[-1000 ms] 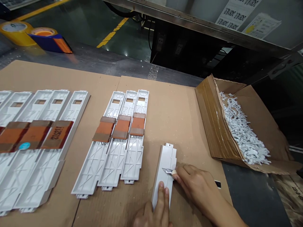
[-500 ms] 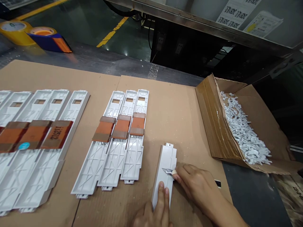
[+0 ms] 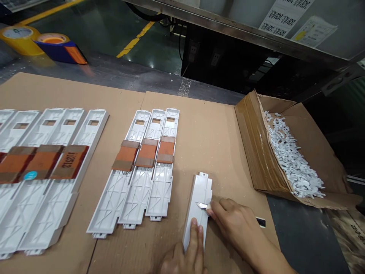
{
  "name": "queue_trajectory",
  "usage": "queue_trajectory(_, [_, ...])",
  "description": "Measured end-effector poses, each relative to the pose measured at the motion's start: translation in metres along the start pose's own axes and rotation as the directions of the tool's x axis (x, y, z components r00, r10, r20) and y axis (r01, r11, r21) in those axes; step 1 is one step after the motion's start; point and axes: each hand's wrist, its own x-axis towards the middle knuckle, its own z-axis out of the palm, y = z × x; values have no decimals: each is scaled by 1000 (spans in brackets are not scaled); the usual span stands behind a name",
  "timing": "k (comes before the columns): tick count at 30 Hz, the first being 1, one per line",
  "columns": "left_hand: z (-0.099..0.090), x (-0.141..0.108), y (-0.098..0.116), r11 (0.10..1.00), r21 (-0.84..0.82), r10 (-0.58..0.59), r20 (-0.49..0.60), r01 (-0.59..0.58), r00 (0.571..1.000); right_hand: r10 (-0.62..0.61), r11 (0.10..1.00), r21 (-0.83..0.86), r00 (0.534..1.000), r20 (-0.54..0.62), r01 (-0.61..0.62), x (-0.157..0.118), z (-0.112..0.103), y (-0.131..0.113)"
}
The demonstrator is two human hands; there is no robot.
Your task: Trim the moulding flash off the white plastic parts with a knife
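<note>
A white moulded plastic panel [image 3: 200,190] lies lengthwise on the cardboard sheet [image 3: 205,144], directly in front of me. My left hand [image 3: 185,257] presses its near end with the fingertips. My right hand [image 3: 236,224] comes in from the right, pinching a small utility knife [image 3: 202,205] whose blade rests on the panel's face. The knife's handle is mostly hidden by my fingers. A black-and-silver strip [image 3: 261,222] shows beyond my right wrist, at the cardboard's edge.
Several similar panels [image 3: 151,182] lie side by side to the left, banded with orange-brown tape [image 3: 146,154]. An open cardboard box [image 3: 258,152] of white plastic scraps [image 3: 293,160] stands at the right. Tape rolls [image 3: 19,40] sit beyond the table, under a steel shelf edge [image 3: 236,30].
The view shifts very slightly. Both hands and the knife keep nearly the same place on the panel.
</note>
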Motion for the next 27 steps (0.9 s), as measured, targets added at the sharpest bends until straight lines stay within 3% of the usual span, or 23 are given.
queue_trajectory(8, [-2,-4,4,999,-31,-34,70,36,997,9,1000,-22,997,80,-7,-1,-2,-2])
queue_trajectory(18, [-8,2,2,997,-57,-40,73,44,997,-100,993,-51,990,97,105,11,-10,11])
queue_trajectory(21, [-9,3,2,996,-51,-67,61,70,996,-91,996,24,988,127,89,11,-9,16])
queue_trajectory(27, [-8,3,3,996,-52,-66,60,69,996,20,947,312,983,185,-78,3,-8,19])
